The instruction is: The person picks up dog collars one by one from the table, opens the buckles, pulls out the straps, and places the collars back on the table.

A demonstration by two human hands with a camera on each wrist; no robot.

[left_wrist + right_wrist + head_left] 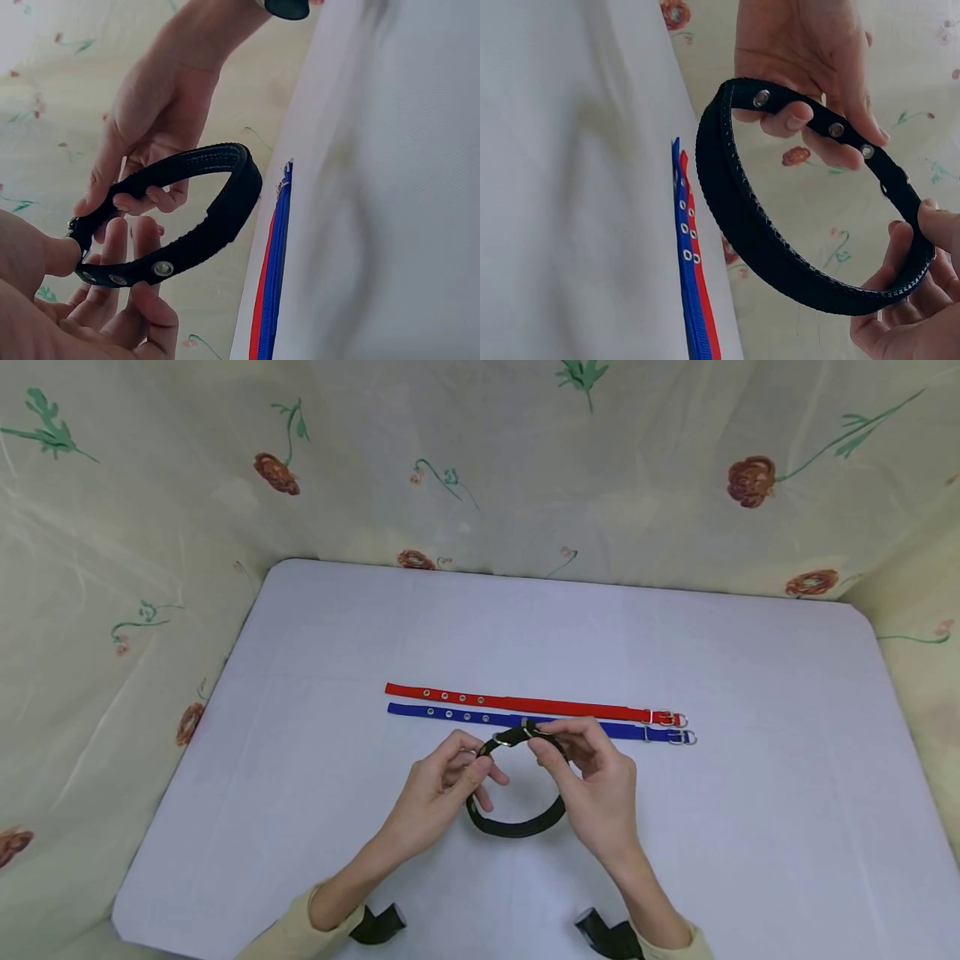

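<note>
A black pet collar (517, 829), bent into a loop, is held up over the table between both hands. My left hand (438, 789) pinches the eyelet strap at the loop's left side; metal-ringed holes show there in the left wrist view. My right hand (596, 785) pinches the buckle end at the upper right, thumb and fingers on the band. The strap runs through the metal hardware at the top of the loop. Behind the hands a red collar (558, 705) and a blue collar (420, 711) lie flat side by side, the blue one partly hidden by the right hand.
A white-covered table (750, 827) with rounded corners lies beneath. Floral curtain (517, 468) hangs behind it and at both sides. Black wrist straps (378, 925) show near both cuffs at the front.
</note>
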